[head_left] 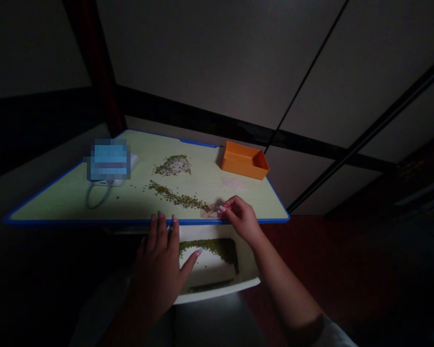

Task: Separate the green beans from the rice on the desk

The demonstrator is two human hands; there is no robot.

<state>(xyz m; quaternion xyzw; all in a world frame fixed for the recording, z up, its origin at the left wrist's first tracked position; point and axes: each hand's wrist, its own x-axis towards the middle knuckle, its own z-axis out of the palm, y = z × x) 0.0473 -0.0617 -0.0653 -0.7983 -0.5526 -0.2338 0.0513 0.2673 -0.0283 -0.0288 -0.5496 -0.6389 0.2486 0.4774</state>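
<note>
My right hand (243,219) is over the near right part of the table, thumb and fingertips pinched together; what they hold, if anything, is too small to make out. Beside those fingertips lies a pinkish patch of small pieces (209,212), meeting the end of a strip of green bean-like grains (181,198). My left hand (159,274) is open, its fingers stretched up to the table's front edge and its thumb over a white bin (252,274). Inside that bin are many green grains (220,246). A mixed pile of pale and green grains (173,165) sits farther back.
The pale table (141,144) has a blue rim. An orange open box (238,166) stands at its back right, with a thin pale patch of grains (233,183) before it. A blurred-out device (110,161) with a looped cable is at left. Panels rise behind.
</note>
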